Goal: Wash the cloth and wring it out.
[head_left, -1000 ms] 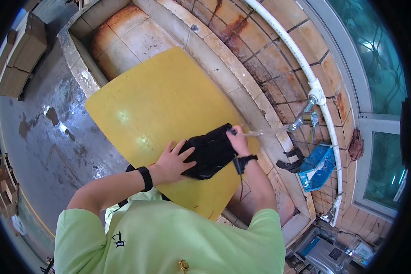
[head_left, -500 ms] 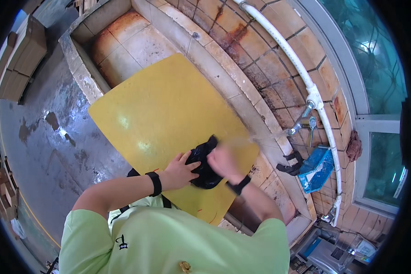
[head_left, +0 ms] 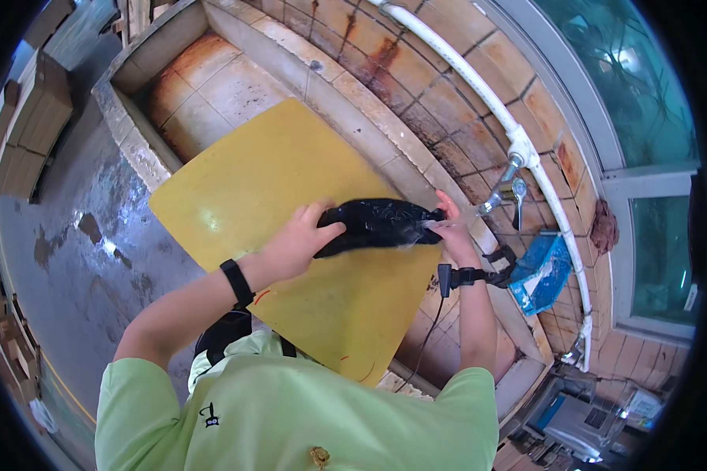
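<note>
A wet, shiny black cloth-like piece (head_left: 379, 223) stretches sideways between my two hands, above the right part of a yellow board (head_left: 259, 173). My left hand (head_left: 292, 242) is closed on its left end, thumb on the near side. At the other end my right hand (head_left: 456, 234) grips it, fingers partly behind the piece. Beside my right hand is a metal tap (head_left: 507, 195), and a thin stream of water from it reaches the black piece. Its exact kind I cannot make out.
The board lies across a tiled trough (head_left: 137, 149) with stained walls. A white pipe (head_left: 467, 74) runs along the wall. Below the tap hangs a blue container (head_left: 542, 275), near a brown rag (head_left: 604, 228). Cardboard boxes (head_left: 31, 129) stand on the wet floor at left.
The black piece has gone from bunched on the board to lifted and stretched out near the tap. Both hands moved up and away from me, the right one also rightward.
</note>
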### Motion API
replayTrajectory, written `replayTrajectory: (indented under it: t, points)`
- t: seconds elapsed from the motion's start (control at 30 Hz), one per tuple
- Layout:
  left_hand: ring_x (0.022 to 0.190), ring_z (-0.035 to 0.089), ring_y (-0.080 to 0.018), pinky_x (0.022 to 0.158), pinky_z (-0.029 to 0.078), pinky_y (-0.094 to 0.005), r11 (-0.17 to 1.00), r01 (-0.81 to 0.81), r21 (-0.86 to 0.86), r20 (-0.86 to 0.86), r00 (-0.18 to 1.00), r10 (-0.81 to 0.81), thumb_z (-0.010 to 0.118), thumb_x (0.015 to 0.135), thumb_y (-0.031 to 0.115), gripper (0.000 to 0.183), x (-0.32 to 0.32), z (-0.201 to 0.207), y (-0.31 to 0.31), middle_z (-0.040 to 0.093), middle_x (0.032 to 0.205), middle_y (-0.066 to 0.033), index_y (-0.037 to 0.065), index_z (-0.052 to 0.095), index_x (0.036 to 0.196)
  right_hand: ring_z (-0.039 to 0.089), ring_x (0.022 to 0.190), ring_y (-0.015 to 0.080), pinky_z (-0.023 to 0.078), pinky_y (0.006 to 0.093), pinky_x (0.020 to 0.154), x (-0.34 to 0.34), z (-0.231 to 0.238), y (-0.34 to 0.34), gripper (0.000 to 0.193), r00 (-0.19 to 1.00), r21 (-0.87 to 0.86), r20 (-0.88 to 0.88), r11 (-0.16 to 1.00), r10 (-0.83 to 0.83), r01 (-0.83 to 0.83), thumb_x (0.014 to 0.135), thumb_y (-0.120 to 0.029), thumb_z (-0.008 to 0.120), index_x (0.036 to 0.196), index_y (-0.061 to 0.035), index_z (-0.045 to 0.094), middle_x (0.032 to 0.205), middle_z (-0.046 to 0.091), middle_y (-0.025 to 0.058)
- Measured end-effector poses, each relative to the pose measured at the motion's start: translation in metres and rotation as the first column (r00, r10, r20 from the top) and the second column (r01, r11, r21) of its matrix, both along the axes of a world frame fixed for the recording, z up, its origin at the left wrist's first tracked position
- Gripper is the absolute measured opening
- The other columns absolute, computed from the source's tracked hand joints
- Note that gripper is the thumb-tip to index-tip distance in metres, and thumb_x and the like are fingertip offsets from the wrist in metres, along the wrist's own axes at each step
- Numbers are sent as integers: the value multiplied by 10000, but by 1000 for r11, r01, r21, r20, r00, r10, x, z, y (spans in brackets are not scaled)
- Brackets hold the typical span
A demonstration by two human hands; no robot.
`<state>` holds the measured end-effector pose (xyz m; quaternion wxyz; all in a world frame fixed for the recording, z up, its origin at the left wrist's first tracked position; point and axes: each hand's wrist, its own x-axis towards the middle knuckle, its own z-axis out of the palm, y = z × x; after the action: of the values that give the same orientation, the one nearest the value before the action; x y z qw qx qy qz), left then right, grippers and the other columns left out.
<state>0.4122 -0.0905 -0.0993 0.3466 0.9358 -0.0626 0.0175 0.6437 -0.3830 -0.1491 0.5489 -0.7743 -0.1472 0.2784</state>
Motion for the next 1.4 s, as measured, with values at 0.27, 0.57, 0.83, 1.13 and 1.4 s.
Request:
replayTrajectory:
  t: [0.27, 0.57, 0.83, 1.13, 1.4]
  points:
    - [1136, 529, -301, 941, 441, -414, 864, 500, -55, -201, 842, -500, 700, 746, 171, 359, -42, -35, -23, 624, 1151, -95, 108, 644, 1094, 414, 1311, 352, 325, 392, 1092, 2, -84, -65, 613, 936, -580, 77, 779, 343, -238, 836, -301, 679, 1348, -28, 482, 1372, 478, 228]
    - [1449, 93, -406, 1168, 94, -489, 879, 194, 436, -581, 806, 110, 603, 811, 559, 930, 2, -56, -73, 197, 1552, -217, 35, 247, 1492, 636, 898, 319, 498, 407, 790, -123, -80, 38, 421, 950, -241, 308, 970, 41, 36, 771, -363, 746, 1006, -43, 603, 950, 645, 175]
    - [1459, 151, -296, 1180, 153, -418, 904, 385, 186, -474, 841, -260, 583, 846, 472, 830, -11, -94, -83, 225, 1549, -190, 5, 288, 1466, 470, 1165, 393, 423, 480, 912, -77, -82, 43, 414, 821, -644, 518, 741, 239, 190, 783, -330, 677, 1095, -77, 578, 1231, 525, 201]
    - [1458, 144, -318, 1182, 120, -421, 919, 273, 285, -403, 904, -143, 632, 771, 524, 956, -14, -107, -95, 166, 1567, -193, 5, 256, 1480, 538, 867, 380, 443, 440, 845, -201, -28, 51, 250, 824, -254, 520, 962, 222, -100, 784, -234, 723, 734, -17, 612, 820, 549, 157]
    - [1465, 117, -303, 1189, 125, -405, 895, 436, 91, -535, 780, -325, 727, 664, 566, 1180, 1, -75, -67, 154, 1562, -199, -29, 132, 1491, 474, 1175, 372, 365, 452, 1012, -136, -63, 18, 401, 813, -337, 580, 891, -58, 304, 753, -241, 703, 1111, -87, 605, 1328, 465, 174]
